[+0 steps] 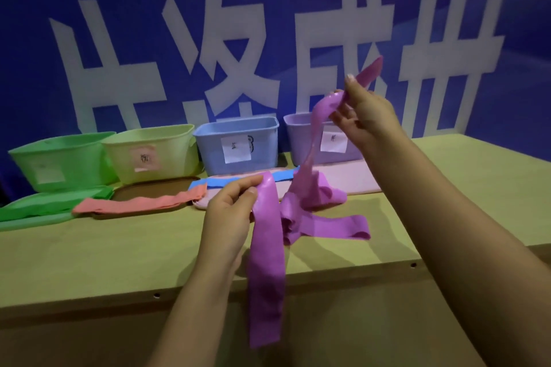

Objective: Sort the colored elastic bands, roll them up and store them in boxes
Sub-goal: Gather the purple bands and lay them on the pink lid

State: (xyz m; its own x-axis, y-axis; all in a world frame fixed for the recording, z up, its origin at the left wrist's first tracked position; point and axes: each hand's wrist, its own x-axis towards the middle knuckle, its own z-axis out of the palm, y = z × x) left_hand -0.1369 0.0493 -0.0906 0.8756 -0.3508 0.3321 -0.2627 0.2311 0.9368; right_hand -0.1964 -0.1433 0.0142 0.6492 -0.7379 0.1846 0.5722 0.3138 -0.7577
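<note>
A wooden table carries four boxes along its far edge, with lids and bands nearer.

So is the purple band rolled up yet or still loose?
Still loose. The purple band hangs unrolled from the left hand, the right hand lifts another stretch, and the rest lies bunched on the table.

Purple elastic band held up at two spots, one end dangling past table edge; middle heaped on tabletop. Four labelled boxes lined up behind; pink band lying flat, stretched out.
</note>
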